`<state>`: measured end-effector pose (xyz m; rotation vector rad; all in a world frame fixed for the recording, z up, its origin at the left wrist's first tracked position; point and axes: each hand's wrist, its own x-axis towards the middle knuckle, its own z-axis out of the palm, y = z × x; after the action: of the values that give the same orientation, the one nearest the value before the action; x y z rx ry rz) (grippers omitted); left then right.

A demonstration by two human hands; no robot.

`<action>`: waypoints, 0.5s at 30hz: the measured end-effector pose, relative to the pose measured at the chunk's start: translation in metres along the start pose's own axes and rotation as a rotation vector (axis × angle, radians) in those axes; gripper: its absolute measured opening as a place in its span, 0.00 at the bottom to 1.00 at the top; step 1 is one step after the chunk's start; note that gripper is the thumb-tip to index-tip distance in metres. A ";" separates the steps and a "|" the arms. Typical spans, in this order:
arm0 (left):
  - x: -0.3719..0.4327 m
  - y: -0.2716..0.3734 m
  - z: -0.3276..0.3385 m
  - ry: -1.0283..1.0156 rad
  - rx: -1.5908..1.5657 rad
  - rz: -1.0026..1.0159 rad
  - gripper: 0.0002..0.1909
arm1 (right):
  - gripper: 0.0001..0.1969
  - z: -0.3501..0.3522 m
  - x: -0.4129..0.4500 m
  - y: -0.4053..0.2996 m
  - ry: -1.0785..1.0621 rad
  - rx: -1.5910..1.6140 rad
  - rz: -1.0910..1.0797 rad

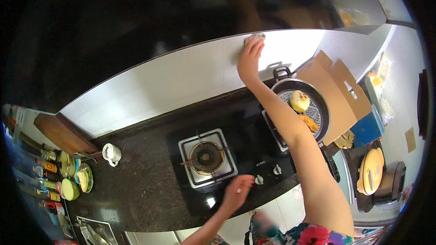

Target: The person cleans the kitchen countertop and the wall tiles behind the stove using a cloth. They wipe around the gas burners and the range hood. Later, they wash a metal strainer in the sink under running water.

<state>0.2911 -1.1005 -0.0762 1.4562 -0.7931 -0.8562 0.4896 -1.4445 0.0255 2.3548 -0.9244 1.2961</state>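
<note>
My right hand (250, 61) is raised against the white wall panel (190, 71) behind the hob, holding a greyish cloth or sponge (258, 37) near the panel's upper edge. Below, my left hand (239, 190) hovers by the front of the black gas hob (245, 136), its fingers curled close to a control knob (259, 179); it holds nothing that I can see. A burner with a square metal tray (206, 158) lies behind and left of that hand. Under my right forearm, a steamer pan (325, 109) on the other burner contains a round pale food (299, 101) and an orange piece (310, 123).
An open cardboard box (340, 98) and a blue box (368, 127) stand right of the pan, near a yellow appliance (371, 172). Leftward are a white mug (111, 153), bottles (47, 183), a halved green vegetable (70, 190) and a sink (97, 233). Dark cabinetry (136, 34) overhangs the wall.
</note>
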 end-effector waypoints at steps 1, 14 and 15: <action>0.004 -0.032 0.036 -0.195 -0.439 -0.118 0.12 | 0.29 -0.007 0.016 -0.009 -0.109 -0.337 -0.030; 0.070 -0.033 0.283 -0.490 -1.109 -0.294 0.17 | 0.29 0.007 0.007 -0.011 -0.067 -0.162 0.010; 0.074 -0.037 0.286 -0.464 -1.097 -0.282 0.17 | 0.30 0.012 0.014 -0.002 -0.104 -0.348 0.028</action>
<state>0.0787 -1.3038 -0.1227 0.3842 -0.3055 -1.5517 0.5041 -1.4550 0.0306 2.1577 -1.1167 0.9392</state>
